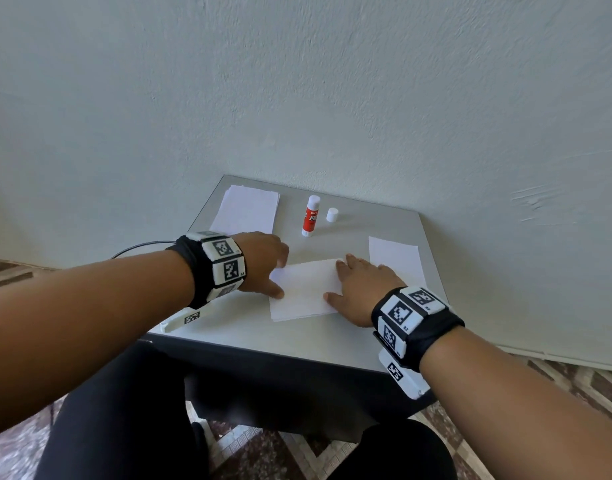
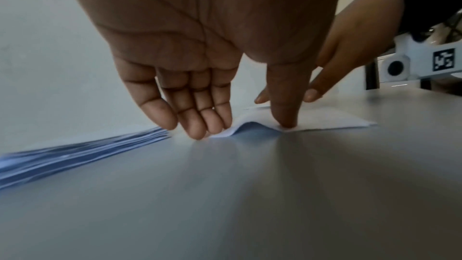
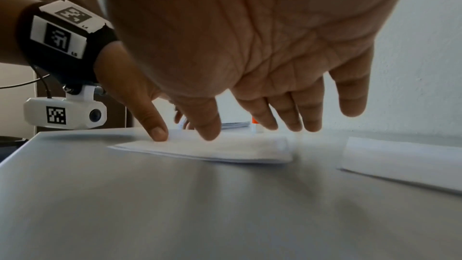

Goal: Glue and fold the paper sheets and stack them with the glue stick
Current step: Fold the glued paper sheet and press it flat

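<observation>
Left wrist view shows folded sheet buckled under left thumb, both hands' straight fingers pressing, gripping nothing

Small grey table against pale textured wall; patterned tile floor; soft daylight.

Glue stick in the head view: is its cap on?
No: the glue stick stands uncapped, its white cap resting apart on the table.
</observation>
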